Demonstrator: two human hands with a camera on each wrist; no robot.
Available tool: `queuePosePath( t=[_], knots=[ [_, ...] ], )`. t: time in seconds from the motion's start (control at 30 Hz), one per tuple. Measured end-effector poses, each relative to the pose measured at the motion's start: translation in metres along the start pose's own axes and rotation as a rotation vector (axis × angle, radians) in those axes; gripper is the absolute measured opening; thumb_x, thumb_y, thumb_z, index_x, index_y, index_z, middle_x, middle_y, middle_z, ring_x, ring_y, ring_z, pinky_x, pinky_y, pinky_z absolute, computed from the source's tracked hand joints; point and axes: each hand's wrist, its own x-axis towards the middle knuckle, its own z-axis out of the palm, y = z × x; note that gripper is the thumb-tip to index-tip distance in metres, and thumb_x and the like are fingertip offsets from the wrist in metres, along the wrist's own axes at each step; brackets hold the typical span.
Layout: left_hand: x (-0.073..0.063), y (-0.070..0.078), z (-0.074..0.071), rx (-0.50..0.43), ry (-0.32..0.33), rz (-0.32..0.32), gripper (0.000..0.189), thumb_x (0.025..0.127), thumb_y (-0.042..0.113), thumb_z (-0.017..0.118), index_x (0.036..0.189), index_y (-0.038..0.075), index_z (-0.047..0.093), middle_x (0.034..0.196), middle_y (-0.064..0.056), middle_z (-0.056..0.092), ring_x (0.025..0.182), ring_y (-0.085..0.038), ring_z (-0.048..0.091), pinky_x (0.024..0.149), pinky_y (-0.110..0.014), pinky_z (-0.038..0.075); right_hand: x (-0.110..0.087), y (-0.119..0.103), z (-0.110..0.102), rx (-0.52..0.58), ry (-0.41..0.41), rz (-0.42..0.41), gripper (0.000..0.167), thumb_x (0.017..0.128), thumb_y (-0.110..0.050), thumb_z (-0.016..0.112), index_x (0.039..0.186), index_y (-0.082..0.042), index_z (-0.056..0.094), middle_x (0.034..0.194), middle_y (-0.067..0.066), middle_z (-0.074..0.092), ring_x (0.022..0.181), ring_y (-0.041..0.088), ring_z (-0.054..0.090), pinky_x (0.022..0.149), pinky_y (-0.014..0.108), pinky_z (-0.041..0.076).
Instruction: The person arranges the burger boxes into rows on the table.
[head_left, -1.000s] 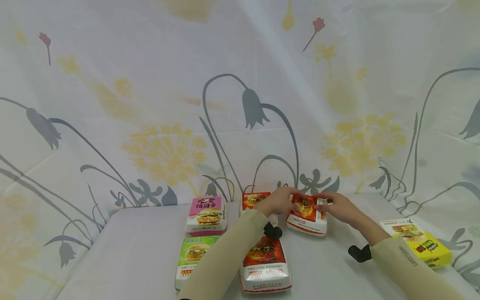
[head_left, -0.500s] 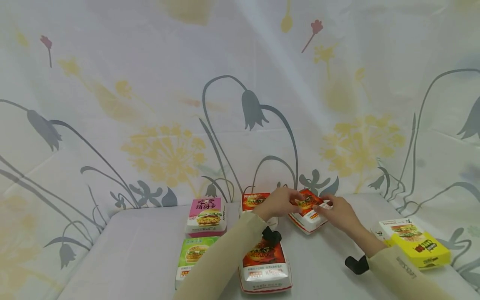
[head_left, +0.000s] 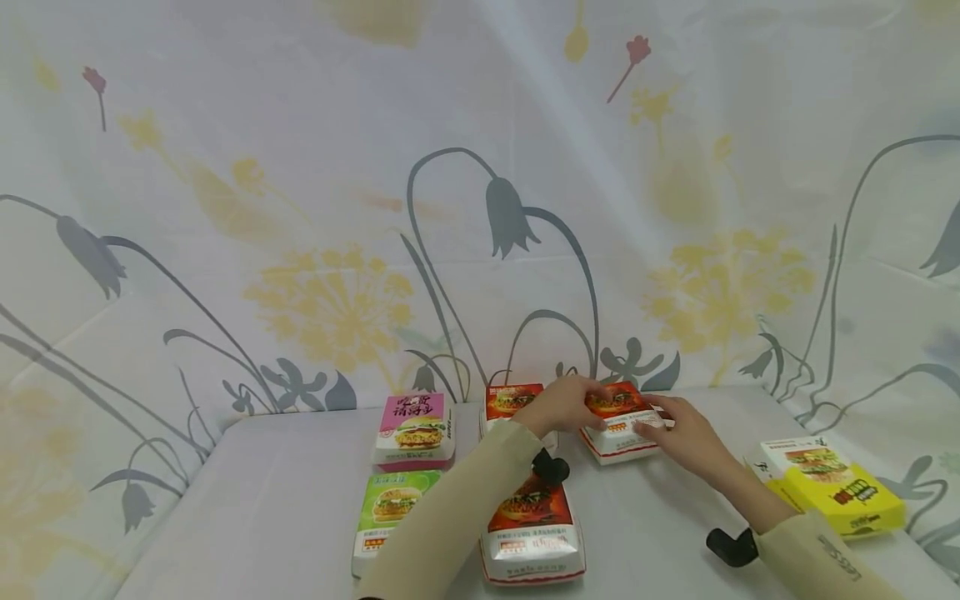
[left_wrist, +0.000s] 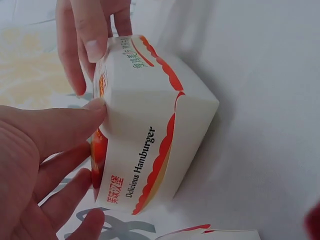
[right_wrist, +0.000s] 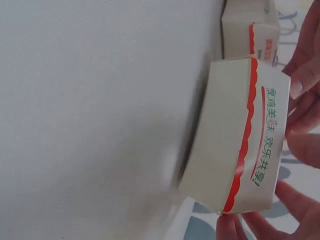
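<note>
In the head view a red and white hamburger box (head_left: 618, 402) sits at the back of the table, between both hands. My left hand (head_left: 562, 406) holds its left side; in the left wrist view the thumb (left_wrist: 82, 120) presses the top edge of the box (left_wrist: 145, 115), with the fingers spread over the red top. My right hand (head_left: 686, 433) grips the other side. In the right wrist view its thumb (right_wrist: 302, 147) lies at the top edge of the box (right_wrist: 240, 130) and the fingertips (right_wrist: 229, 225) meet the end.
Left of it stands another red box (head_left: 512, 397), partly behind the left hand. A pink box (head_left: 412, 429), a green box (head_left: 390, 504) and a nearer red box (head_left: 532, 533) lie further left. Yellow boxes (head_left: 855, 500) lie at right. A flowered cloth (head_left: 480, 275) hangs behind.
Between my hands the hamburger box has turned clockwise by about a quarter turn, so the side with the orange label now faces me. The other boxes stay in place.
</note>
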Motion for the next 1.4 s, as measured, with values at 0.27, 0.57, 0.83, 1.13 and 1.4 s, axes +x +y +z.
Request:
queuePosePath(
  t=[0.27,0.57,0.83,1.13,1.4],
  knots=[
    [0.007,-0.003,0.002,-0.065,0.02,-0.019,0.037,0.086,0.02,0.08,0.122,0.027,0.07,0.124,0.007,0.063,0.107,-0.01,0.054,0.096,-0.029,0.046,0.002,0.002,-0.002,0.036,-0.027,-0.046,0.061,0.09,-0.027,0.074,0.139,0.003,0.053,0.141,0.032,0.043,0.126,0.05,0.043,0.095,0.061,0.045],
    [0.008,0.0,0.0,-0.042,0.017,0.005,0.034,0.086,0.023,0.08,0.119,0.028,0.073,0.122,0.008,0.064,0.106,-0.01,0.054,0.094,-0.03,0.047,0.001,0.001,-0.002,0.022,-0.012,-0.038,0.061,0.09,-0.026,0.074,0.139,0.004,0.053,0.14,0.033,0.044,0.124,0.051,0.044,0.093,0.061,0.046],
    [0.008,0.005,0.001,0.016,0.025,-0.012,0.03,0.085,0.022,0.081,0.113,0.029,0.075,0.116,0.009,0.065,0.101,-0.009,0.054,0.089,-0.03,0.048,-0.001,0.001,-0.004,0.021,-0.019,-0.025,0.062,0.091,-0.03,0.073,0.14,0.003,0.053,0.141,0.033,0.043,0.123,0.051,0.045,0.093,0.061,0.046],
    [0.007,0.005,0.001,0.007,0.028,-0.023,0.028,0.086,0.021,0.08,0.112,0.03,0.075,0.118,0.009,0.065,0.103,-0.009,0.054,0.089,-0.03,0.047,-0.01,0.004,-0.018,0.004,0.009,-0.027,0.051,0.092,-0.025,0.071,0.136,-0.001,0.059,0.14,0.029,0.049,0.125,0.049,0.047,0.093,0.059,0.047],
    [0.005,0.004,0.002,-0.035,0.026,-0.043,0.028,0.086,0.022,0.08,0.112,0.03,0.076,0.118,0.008,0.063,0.101,-0.01,0.052,0.086,-0.029,0.048,-0.032,0.01,-0.052,-0.02,0.051,-0.028,0.054,0.096,-0.031,0.068,0.138,0.0,0.056,0.14,0.03,0.049,0.122,0.051,0.049,0.09,0.058,0.049]
  ],
)
